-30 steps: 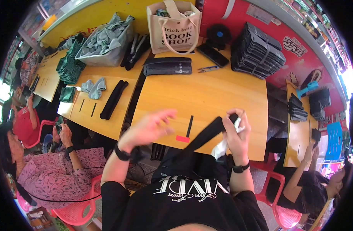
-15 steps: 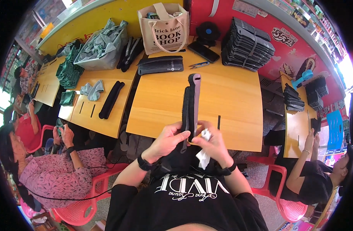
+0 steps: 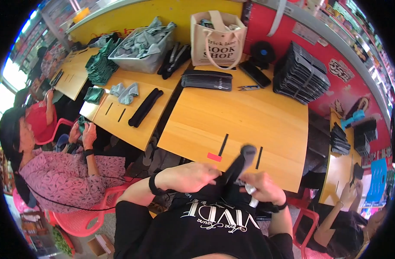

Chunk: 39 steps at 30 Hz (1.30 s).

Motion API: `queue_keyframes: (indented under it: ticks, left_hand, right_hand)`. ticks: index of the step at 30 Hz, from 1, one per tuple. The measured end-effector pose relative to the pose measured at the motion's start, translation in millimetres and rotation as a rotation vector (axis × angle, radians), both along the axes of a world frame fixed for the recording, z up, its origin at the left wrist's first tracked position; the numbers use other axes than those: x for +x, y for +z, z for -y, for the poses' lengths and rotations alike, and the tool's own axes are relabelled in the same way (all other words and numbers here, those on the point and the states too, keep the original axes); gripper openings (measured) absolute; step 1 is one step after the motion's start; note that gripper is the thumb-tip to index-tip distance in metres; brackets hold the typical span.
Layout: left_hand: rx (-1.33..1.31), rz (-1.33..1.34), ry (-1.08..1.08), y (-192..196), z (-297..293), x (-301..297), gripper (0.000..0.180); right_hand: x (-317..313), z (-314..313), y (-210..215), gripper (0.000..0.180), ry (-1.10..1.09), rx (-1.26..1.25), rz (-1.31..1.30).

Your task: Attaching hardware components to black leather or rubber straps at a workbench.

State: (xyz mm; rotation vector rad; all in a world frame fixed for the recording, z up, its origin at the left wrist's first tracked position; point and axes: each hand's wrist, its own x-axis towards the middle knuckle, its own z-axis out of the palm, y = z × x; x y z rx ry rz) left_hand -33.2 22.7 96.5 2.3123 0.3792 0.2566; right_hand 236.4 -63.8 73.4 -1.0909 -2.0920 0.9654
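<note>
Blk fabric strip (image 3: 236, 167), narrow, round-ended, crumpled wht wad (image 3: 250, 189)

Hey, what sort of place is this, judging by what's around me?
Probably a small textile workshop: a strapped stack of dark flat pieces stands on your table, and a plastic bin of grey cloth on the next table, where a co-worker sits.

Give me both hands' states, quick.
Left hand: closed on the black fabric piece.
Right hand: closed, holding crumpled white material, fingertips at the black piece.
</note>
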Motion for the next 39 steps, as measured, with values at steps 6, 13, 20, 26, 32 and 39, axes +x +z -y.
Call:
queue_keyframes:
  ticks: [6, 13, 20, 26, 32, 39]
  left_hand:
    - [0.165, -0.182, 0.069, 31.9, -19.5, -76.3, 0.016]
    - [0.485, -0.276, 0.922, -17.4, -61.6, -158.8, 0.025]
    - [0.669, -0.464, 1.174, -128.6, -82.2, -164.7, 0.035]
    - [0.814, -0.32, 1.18, -91.9, -94.3, -133.9, 0.038]
    - [0.916, 0.097, 0.931, -18.9, -175.9, -31.9, 0.027]
    - [0.744, -0.325, 0.686, -25.4, -275.1, 30.9, 0.02]
  right_hand:
    - [62.2, 17.9, 23.8, 0.041, -0.067, -0.177, 0.168]
    - [125.7, 42.9, 21.4, 0.041, -0.641, -0.392, 0.109]
    - [82.1, 21.4, -21.2, 0.043, -0.522, -0.349, -0.042]
    - [67.0, 14.8, -13.9, 0.041, -0.475, -0.39, -0.031]
    - [53.9, 5.8, -15.9, 0.04, -0.334, -0.425, -0.131]
    - [57.2, 13.7, -23.1, 0.038, -0.345, -0.407, -0.134]
